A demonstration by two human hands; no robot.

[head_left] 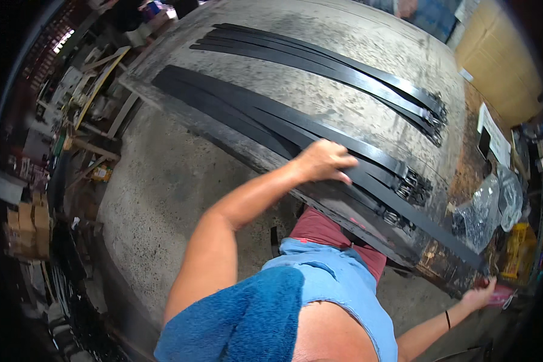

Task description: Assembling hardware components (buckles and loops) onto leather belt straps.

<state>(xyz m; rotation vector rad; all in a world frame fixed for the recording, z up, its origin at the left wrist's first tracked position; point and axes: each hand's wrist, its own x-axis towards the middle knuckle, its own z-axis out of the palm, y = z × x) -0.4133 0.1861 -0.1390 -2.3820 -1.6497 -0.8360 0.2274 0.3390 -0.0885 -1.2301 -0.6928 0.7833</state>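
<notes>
Black flat belts with metal buckles lie in two bunches on a worn table, a near bunch (223, 99) and a far bunch (295, 55). Over the near bunch, my left hand (327, 161) is curled, thumb and forefinger at the edges of one long belt (431, 227). That belt runs diagonally to the table's right corner. There my right hand (479, 295), a dark band on its wrist, closes at the belt's end; its fingertips are partly hidden. Just beyond the right hand is a pink item (501, 295).
The table (368, 36) has a rough, stained top and a dark near edge against my body. Clear plastic bags (479, 208), a yellow package (520, 250) and a large cardboard sheet (501, 60) are at the right. Cardboard boxes (29, 226) and wooden clutter stand at the left.
</notes>
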